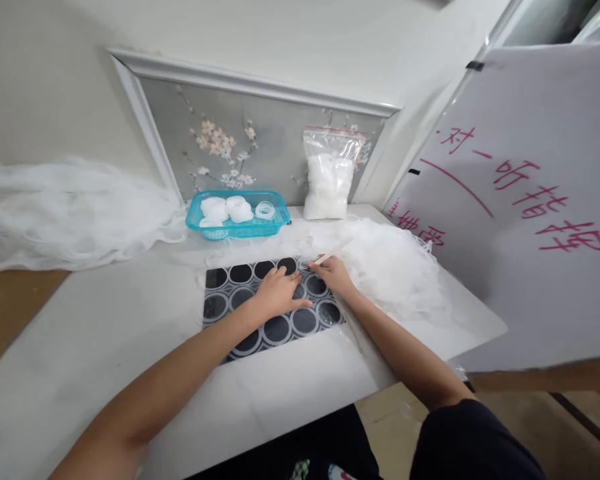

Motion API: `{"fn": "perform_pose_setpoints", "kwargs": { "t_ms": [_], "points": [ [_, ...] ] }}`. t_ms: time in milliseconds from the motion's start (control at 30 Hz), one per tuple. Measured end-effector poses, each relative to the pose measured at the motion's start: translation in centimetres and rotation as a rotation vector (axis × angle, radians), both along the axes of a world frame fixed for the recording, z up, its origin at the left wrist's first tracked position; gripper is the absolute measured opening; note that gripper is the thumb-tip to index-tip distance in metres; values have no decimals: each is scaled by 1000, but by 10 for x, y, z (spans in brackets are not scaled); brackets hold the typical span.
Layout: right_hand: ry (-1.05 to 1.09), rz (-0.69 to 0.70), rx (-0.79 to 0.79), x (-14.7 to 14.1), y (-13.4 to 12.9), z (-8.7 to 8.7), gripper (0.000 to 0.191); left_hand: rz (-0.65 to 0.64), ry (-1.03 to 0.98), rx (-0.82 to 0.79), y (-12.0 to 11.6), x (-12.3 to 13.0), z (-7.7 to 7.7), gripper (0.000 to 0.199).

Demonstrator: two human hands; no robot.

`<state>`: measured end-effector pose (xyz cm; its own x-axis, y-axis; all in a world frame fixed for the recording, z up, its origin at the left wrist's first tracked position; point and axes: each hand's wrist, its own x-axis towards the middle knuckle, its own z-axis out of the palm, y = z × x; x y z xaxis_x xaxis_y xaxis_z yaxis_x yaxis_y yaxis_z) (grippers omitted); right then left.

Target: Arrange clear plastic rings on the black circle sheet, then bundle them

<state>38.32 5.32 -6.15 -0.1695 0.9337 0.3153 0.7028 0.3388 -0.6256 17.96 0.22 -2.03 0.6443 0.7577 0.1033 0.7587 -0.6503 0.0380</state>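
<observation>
A black mat with grey rings (305,320) lies on the white table (130,320). My left hand (279,293) rests palm down on its middle, fingers stretched out and thumb apart, with nothing gripped. At the mat's far right corner, my right hand (331,272) has its fingers closed around a slim, pale stick-like tool (333,253), which points up and right. A small whitish piece seems to lie by the right fingertips, too small to make out. Just beyond that hand spreads a loose heap of white, thin, translucent strips (395,263).
Behind the mat stands a blue plastic basket (237,232) holding white rolls and rings. A zip bag of white material (327,177) leans against a framed blossom picture (230,120). Another white heap (75,213) covers the left back. A whiteboard (530,267) with red writing is at right.
</observation>
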Motion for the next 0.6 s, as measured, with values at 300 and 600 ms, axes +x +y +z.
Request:
{"fn": "perform_pose_setpoints", "kwargs": {
  "t_ms": [300, 600],
  "points": [
    [-24, 13, -21, 2, -3, 0, 22, -1, 0, -46, 1, 3, 3, 65],
    [-18, 42, 12, 5, -1, -6, 27, -1, -12, -48, 1, 3, 2, 68]
  ]
}}
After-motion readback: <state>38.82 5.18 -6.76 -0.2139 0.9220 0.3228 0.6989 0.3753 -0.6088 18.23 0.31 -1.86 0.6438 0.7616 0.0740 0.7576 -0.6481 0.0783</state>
